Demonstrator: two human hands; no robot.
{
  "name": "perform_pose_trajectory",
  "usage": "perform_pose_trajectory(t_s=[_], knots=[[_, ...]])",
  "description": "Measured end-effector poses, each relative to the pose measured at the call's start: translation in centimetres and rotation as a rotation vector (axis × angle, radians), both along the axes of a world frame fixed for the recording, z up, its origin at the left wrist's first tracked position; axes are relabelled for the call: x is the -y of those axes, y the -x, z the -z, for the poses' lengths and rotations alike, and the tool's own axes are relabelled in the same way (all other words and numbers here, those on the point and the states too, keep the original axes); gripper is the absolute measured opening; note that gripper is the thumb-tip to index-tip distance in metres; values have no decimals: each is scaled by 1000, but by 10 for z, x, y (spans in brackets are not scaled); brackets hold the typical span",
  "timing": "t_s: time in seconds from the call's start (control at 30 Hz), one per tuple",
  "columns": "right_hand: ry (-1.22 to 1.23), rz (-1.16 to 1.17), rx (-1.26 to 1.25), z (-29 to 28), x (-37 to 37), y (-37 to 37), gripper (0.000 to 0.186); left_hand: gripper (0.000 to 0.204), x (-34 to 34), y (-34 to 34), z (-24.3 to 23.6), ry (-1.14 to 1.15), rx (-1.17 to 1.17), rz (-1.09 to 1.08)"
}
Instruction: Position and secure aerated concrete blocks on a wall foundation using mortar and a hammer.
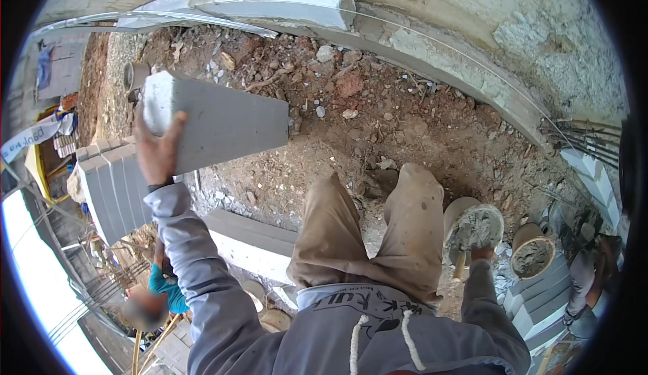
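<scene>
A grey concrete block (219,122) is held up at the left by the left hand (156,151), fingers clamped on its near end with the thumb up the face; the block is raised clear of the ground, tilted, its far end pointing right over the dirt. The right hand (480,252) is seen low at the right, closed on a handle at the rim of a mortar bucket (476,226) filled with grey mortar; what tool the handle belongs to cannot be told. A second bucket of mortar (532,253) is set just beside it to the right. A stack of grey blocks (111,182) is seen at the left below the raised block, near the left hand. A laid block (253,243) lies along the ground below the left forearm, beside the tan trousers (378,233). Rubble-strewn dirt ground (398,125) fills the middle, bounded at the top by a curved grey block wall (445,51) with a white block (270,0) on it. Another person in a teal top (167,287) is seen lower left, well below; a further person (587,280) at the right edge
</scene>
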State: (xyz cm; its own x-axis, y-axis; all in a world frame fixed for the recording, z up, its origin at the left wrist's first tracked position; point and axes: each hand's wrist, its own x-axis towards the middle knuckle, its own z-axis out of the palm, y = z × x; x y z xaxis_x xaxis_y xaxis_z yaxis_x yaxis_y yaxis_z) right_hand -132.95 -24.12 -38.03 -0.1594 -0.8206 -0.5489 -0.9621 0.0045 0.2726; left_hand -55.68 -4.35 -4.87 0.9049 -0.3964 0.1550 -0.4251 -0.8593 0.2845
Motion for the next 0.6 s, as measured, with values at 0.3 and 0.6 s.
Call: perform_pose_trajectory(t_s=[0.3,0.6], knots=[[-182,90,886,-133,74,-251,41,117,-14,41,-28,-424,-198,-213],[-419,-499,994,-227,-52,-449,70,121,-67,36,-28,-356,-156,-266]])
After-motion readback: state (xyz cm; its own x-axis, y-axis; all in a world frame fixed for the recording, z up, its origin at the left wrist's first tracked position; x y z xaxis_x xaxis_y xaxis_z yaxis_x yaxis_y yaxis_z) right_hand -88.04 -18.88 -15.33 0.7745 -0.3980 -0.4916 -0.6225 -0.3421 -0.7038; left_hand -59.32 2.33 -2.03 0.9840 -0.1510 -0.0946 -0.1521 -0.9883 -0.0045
